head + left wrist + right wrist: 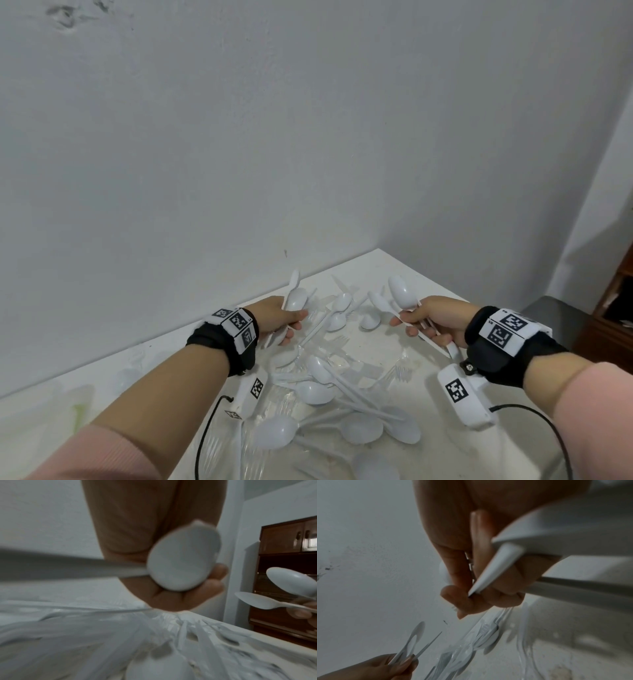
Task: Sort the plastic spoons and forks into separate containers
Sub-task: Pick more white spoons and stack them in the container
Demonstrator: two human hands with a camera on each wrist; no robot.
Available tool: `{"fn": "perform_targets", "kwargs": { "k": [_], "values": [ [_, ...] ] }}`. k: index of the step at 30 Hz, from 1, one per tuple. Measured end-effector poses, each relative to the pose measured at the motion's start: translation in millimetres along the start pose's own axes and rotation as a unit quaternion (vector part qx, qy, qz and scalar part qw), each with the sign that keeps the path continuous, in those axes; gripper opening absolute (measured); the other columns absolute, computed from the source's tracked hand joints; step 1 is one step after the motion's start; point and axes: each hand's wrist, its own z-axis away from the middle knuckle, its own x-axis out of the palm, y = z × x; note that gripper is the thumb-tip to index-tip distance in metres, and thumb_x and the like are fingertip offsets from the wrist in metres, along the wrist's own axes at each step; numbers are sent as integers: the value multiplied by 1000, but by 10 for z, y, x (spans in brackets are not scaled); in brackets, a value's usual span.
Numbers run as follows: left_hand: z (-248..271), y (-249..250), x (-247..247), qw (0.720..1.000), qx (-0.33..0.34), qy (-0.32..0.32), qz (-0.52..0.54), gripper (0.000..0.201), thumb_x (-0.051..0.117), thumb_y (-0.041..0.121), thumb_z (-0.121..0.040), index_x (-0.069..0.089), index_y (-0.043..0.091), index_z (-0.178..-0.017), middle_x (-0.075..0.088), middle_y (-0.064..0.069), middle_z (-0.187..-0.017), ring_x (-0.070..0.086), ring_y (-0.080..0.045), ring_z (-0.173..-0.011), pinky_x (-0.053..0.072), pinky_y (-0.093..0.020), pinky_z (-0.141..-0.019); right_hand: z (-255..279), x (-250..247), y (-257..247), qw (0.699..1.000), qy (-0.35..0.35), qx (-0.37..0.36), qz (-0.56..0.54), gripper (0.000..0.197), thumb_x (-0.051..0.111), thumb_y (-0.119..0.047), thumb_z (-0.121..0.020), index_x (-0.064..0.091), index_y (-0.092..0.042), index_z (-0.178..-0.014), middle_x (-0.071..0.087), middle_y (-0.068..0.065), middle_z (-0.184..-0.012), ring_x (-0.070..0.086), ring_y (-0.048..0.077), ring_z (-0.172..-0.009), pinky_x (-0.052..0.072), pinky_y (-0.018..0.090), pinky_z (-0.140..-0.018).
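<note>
My left hand (286,320) is raised over the table and grips a bunch of white plastic spoons (295,297), bowls up; one bowl (183,562) fills the left wrist view. My right hand (423,322) grips several white spoons (400,291) too, their handles (494,568) passing through my curled fingers. Below both hands a heap of white spoons (315,392) and clear plastic forks (399,373) lies on the white table (376,346). No container is in view.
The table stands in a corner against a grey wall (308,137). A dark wooden cabinet (613,308) stands to the right, beyond the table's edge. Black cables (548,421) run from the wrist cameras over the table.
</note>
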Motion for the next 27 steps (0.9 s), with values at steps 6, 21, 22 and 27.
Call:
{"fn": "perform_targets", "kwargs": {
  "k": [6, 21, 22, 27],
  "values": [
    [-255, 218, 194, 985, 3, -21, -172, 40, 62, 49, -90, 63, 11, -77, 58, -1, -57, 45, -14, -44, 37, -20, -47, -4, -131, 69, 1000, 23, 18, 8, 20, 47, -13, -99, 65, -3, -100, 51, 1, -56, 27, 6, -33, 17, 15, -27],
    [-657, 558, 955, 994, -49, -19, -95, 34, 81, 16, -79, 48, 8, -86, 44, 0, -48, 35, -7, -27, 31, -14, -35, -64, -330, 184, 998, 43, 39, -14, 22, 46, -14, -100, 67, -6, -100, 53, -1, -55, 26, 5, -33, 17, 15, -27],
    [-676, 559, 969, 992, -54, -14, -110, 35, 82, 18, -78, 48, 10, -79, 45, 1, -44, 35, -8, -28, 31, -15, -36, -64, -338, 192, 998, 41, 40, -16, 22, 47, -14, -100, 67, -5, -101, 53, -1, -55, 26, 5, -33, 17, 15, -28],
    [-749, 565, 1019, 981, -59, 19, -182, 40, 88, 20, -68, 50, 14, -60, 55, 0, -48, 50, -16, -49, 42, -23, -57, -61, -363, 223, 998, 38, 40, -19, 23, 46, -14, -100, 65, -4, -105, 52, -1, -54, 25, 5, -32, 16, 15, -28]
  ]
}}
